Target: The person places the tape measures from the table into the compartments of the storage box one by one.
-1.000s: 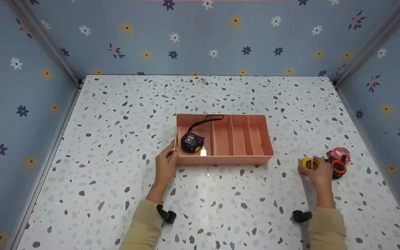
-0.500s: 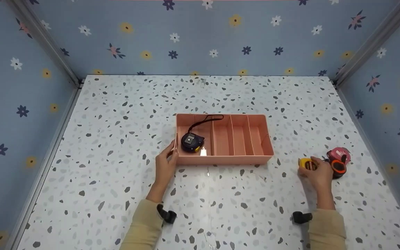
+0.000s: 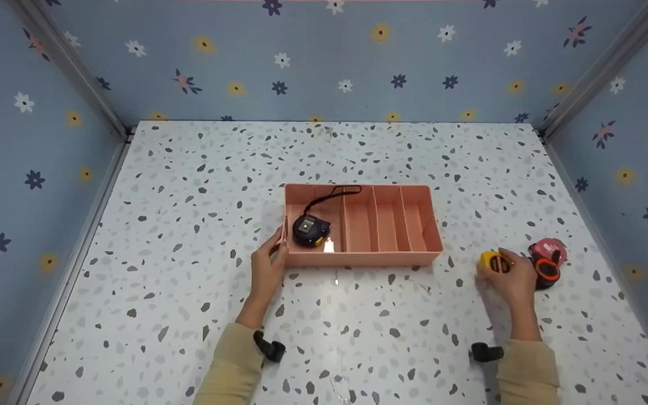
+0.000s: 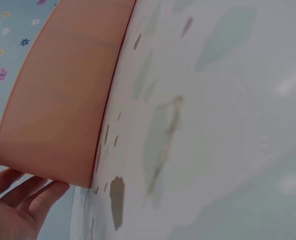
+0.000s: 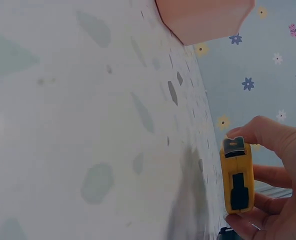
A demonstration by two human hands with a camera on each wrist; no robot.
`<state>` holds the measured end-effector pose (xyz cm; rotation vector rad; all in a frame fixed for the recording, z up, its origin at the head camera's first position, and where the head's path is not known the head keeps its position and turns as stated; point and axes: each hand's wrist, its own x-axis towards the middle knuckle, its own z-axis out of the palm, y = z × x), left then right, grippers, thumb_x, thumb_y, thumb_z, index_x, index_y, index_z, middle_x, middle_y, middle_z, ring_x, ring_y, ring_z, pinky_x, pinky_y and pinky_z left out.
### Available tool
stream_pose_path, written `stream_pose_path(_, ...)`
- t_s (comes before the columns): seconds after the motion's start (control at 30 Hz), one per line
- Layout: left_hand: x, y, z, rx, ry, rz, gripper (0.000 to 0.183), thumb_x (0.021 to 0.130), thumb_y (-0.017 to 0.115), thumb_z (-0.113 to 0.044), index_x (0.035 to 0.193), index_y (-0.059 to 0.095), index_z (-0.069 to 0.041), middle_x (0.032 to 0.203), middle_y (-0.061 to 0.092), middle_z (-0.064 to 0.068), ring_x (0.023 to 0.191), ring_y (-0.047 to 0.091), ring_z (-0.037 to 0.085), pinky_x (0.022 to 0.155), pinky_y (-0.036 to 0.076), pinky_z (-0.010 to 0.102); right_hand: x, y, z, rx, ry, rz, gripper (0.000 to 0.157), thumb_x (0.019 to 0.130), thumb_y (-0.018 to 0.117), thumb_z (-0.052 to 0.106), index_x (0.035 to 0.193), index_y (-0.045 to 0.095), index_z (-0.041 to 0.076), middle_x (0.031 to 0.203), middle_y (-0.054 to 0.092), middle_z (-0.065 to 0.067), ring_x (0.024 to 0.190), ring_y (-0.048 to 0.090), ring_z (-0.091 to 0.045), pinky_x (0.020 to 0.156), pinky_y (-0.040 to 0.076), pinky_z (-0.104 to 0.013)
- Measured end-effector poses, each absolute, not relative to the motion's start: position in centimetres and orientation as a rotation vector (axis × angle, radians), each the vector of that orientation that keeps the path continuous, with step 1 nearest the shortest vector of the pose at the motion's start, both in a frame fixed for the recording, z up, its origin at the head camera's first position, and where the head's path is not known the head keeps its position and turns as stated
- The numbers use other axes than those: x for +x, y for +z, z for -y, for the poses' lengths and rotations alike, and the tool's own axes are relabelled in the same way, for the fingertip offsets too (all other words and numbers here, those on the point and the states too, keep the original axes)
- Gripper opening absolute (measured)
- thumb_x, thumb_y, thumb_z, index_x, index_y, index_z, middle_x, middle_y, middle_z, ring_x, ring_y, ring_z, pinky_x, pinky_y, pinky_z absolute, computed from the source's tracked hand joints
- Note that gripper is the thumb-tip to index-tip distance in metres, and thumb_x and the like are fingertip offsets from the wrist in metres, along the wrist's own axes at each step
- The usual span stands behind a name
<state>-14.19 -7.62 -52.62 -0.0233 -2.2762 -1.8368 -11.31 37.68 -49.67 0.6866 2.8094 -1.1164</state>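
My right hand [image 3: 512, 278] pinches a yellow tape measure [image 5: 237, 177] between thumb and fingers; its black slide button and metal end hook face the right wrist camera. It is held over the table, right of a pink divided organizer box [image 3: 363, 259]. My left hand [image 3: 268, 267] holds the box's left end, the thumb up at the rim and the fingers [image 4: 48, 197] against the outer wall. Inside the wide left compartment lies a dark tape measure [image 3: 310, 230] with a black wrist strap draped toward the back wall.
Just right of my right hand, a black and orange tape measure [image 3: 547, 274] and a pink tape measure [image 3: 550, 251] lie together on the speckled table [image 3: 217, 169]. Thin dividers [image 3: 377, 219] split the box's right part. Flowered panels [image 3: 324, 62] enclose the table's back and sides.
My right hand has shifted slightly left with the yellow tape measure, away from the two on the table. My left hand and the box stay in place.
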Motion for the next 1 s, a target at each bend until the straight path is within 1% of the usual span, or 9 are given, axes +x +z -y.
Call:
stream_pose_path(0.17, -13.4, -50.5, 7.3, -0.028, -1.82, 2.29, 0.04, 0.084, 0.045, 0.003, 0.123, 0.044, 0.011, 0.124, 0.047, 0.022, 0.106, 0.051, 0.032, 0.091, 0.042, 0.04, -11.4, -48.9, -37.0, 0.651, -1.094, -2.85, 0.069, 0.076, 0.068, 0.024, 0.134, 0.037, 0.004, 0.126, 0.037, -0.027, 0.111, 0.036, -0.036, 0.092, 0.036, -0.049)
stream_pose_path(0.27, -13.7, -51.5, 7.4, -0.017, -1.842, 2.279, 0.04, 0.085, 0.045, 0.001, 0.124, 0.045, 0.008, 0.125, 0.047, 0.02, 0.105, 0.052, 0.03, 0.091, 0.042, 0.038, -11.5, -48.5, -36.6, 0.625, -1.072, -2.866, 0.068, 0.076, 0.067, 0.024, 0.134, 0.038, 0.004, 0.124, 0.038, -0.026, 0.11, 0.036, -0.036, 0.093, 0.034, -0.051)
stream_pose_path(0.4, -14.5, -53.5, 7.7, -0.012, -1.863, 2.263, 0.04, 0.085, 0.047, -0.002, 0.125, 0.047, 0.003, 0.125, 0.048, 0.015, 0.104, 0.053, 0.027, 0.091, 0.043, 0.035, -11.6, -48.1, -36.0, 0.575, -1.046, -2.927, 0.064, 0.075, 0.068, 0.02, 0.13, 0.042, 0.001, 0.119, 0.041, -0.026, 0.106, 0.039, -0.036, 0.092, 0.034, -0.05)
stream_pose_path(0.6, -14.8, -53.8, 7.8, -0.014, -1.839, 2.258, 0.04, 0.086, 0.047, -0.005, 0.125, 0.048, 0.0, 0.125, 0.049, 0.012, 0.103, 0.054, 0.023, 0.089, 0.044, 0.028, -11.5, -47.5, -34.8, 0.5, -1.039, -3.021, 0.06, 0.073, 0.07, 0.015, 0.126, 0.046, -0.001, 0.114, 0.045, -0.025, 0.102, 0.041, -0.035, 0.088, 0.036, -0.048)
stream_pose_path(0.73, -14.7, -53.8, 7.7, -0.022, -1.84, 2.264, 0.039, 0.086, 0.047, -0.005, 0.125, 0.047, 0.001, 0.126, 0.049, 0.011, 0.105, 0.053, 0.022, 0.09, 0.043, 0.029, -11.4, -47.1, -34.2, 0.467, -1.054, -3.028, 0.06, 0.074, 0.07, 0.016, 0.126, 0.047, 0.0, 0.114, 0.046, -0.023, 0.103, 0.041, -0.034, 0.089, 0.035, -0.048)
stream_pose_path(0.87, -14.6, -53.7, 7.7, -0.025, -1.85, 2.255, 0.039, 0.087, 0.047, -0.005, 0.125, 0.047, 0.001, 0.126, 0.049, 0.012, 0.104, 0.053, 0.024, 0.09, 0.043, 0.031, -11.4, -46.8, -33.5, 0.426, -1.082, -3.056, 0.058, 0.073, 0.07, 0.016, 0.125, 0.049, 0.001, 0.113, 0.047, -0.022, 0.101, 0.042, -0.033, 0.086, 0.037, -0.047)
stream_pose_path(1.0, -14.6, -53.8, 7.7, -0.012, -1.846, 2.253, 0.038, 0.086, 0.047, -0.005, 0.124, 0.048, 0.001, 0.125, 0.049, 0.012, 0.103, 0.054, 0.024, 0.089, 0.044, 0.028, -11.3, -46.4, -32.7, 0.417, -1.096, -3.074, 0.057, 0.073, 0.07, 0.016, 0.124, 0.05, 0.002, 0.111, 0.047, -0.02, 0.1, 0.042, -0.033, 0.085, 0.038, -0.047)
